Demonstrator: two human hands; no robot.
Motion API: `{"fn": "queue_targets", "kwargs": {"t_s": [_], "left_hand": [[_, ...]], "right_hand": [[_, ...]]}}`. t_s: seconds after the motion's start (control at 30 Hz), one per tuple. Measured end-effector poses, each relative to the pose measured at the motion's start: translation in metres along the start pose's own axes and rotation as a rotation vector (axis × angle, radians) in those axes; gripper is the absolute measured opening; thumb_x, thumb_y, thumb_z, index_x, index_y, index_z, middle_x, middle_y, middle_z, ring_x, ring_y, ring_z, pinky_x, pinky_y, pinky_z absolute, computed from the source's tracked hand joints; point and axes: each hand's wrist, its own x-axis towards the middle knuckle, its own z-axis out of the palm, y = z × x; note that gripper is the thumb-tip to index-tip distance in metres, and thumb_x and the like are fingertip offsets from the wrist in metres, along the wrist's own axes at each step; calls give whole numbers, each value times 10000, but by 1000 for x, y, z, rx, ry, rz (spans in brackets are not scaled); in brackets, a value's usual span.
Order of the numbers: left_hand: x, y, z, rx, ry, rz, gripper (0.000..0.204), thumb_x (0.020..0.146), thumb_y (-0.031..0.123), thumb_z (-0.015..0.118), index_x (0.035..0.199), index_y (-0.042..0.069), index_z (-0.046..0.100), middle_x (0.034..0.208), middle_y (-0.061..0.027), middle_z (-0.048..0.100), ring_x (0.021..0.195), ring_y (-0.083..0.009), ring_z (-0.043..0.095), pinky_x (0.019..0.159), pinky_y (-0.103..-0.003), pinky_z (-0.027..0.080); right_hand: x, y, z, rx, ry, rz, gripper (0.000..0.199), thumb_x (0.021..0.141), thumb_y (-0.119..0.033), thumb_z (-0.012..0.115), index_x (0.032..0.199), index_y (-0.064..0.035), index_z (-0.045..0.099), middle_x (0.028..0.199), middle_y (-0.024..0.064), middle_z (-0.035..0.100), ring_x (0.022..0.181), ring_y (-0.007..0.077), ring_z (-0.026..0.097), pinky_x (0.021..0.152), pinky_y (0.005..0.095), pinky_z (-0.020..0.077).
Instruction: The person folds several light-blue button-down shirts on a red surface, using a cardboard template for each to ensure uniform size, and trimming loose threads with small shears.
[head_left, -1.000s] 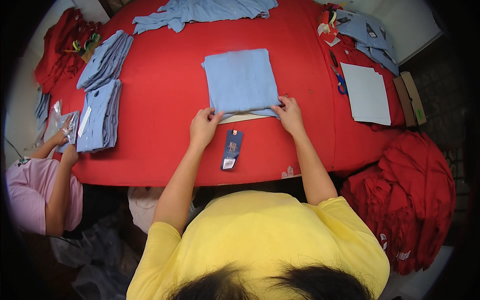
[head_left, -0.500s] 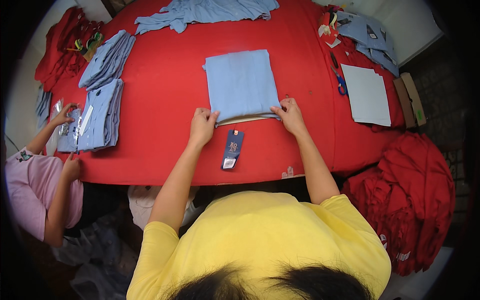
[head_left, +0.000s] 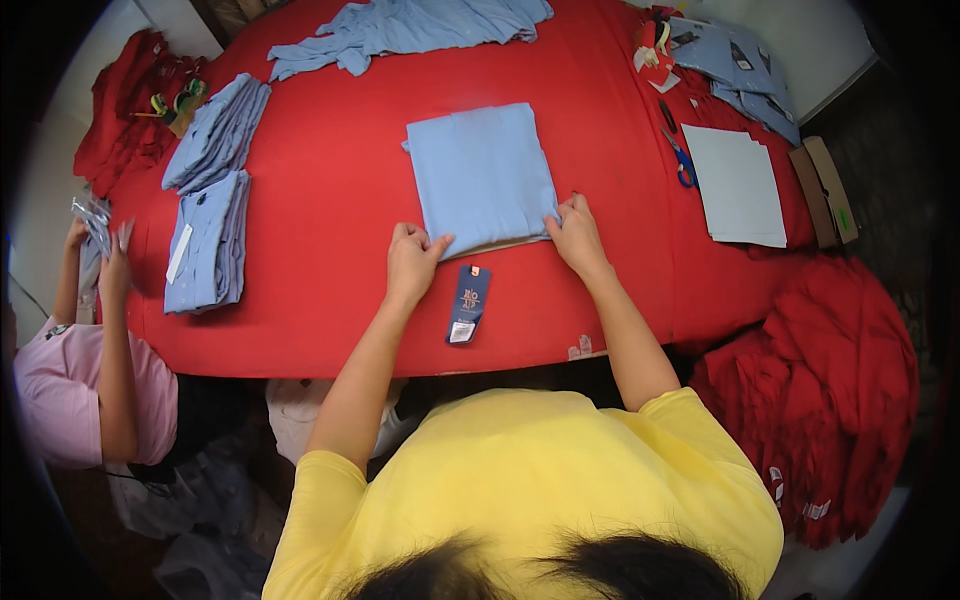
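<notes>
On the red tabletop, a navy tag toward the near edge stands in the way; beyond, left hand and right hand pinch near corners of a folded blue garment at centre, seemingly squaring it, garment stacks lining the left edge, white sheets the right, loose garments the far

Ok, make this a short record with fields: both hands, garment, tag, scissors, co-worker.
Left hand: holding the near left corner of the folded garment
Right hand: holding its near right corner
Garment: light blue, folded, on the red table
Tag: dark blue, on the table's near side
Scissors: blue-handled, beside white sheets on the right
Co-worker: at the left, pink top, clear plastic in raised hands
</notes>
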Motion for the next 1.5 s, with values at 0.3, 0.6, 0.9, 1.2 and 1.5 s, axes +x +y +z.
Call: {"fn": "queue_targets", "kwargs": {"t_s": [0.3,0.6,0.9,1.2,1.5], "left_hand": [[-2,11,-7,271,-54,41,430,779,336,758,780,-41,552,964,-182,531,807,-346,607,689,-438,504],[-11,8,-5,402,-63,71,417,801,322,735,959,-7,533,961,-185,580,888,-330,630,708,-419,530],[8,23,-91,-774,-281,15,148,893,110,638,1001,39,565,793,-46,640,704,-109,597,638,-239,480],[42,69,-178,-578,-202,52,214,893,144,628,1028,-22,623,898,-58,640,799,-145,617,726,-269,495],[130,-49,-53,-132,56,-155,204,878,178,648,933,-14,611,791,-72,626,746,-158,589,686,-274,475]], "right_hand": [[-6,-8,1,-91,154,-60,315,835,-246,628,945,46,579,1064,261,527,975,431,550,850,483,467],[-13,-15,-6,-259,103,103,289,850,-214,683,900,7,504,814,154,586,757,319,611,647,424,503],[6,-81,-73,1125,-156,185,174,916,-124,582,1018,17,595,814,63,610,627,119,574,545,246,483],[46,-136,-105,665,-184,92,176,878,-127,618,997,-2,650,864,18,578,761,89,535,683,210,431],[88,-55,54,649,60,166,258,908,-135,591,1127,-14,528,871,14,624,762,95,558,693,250,447]]}}
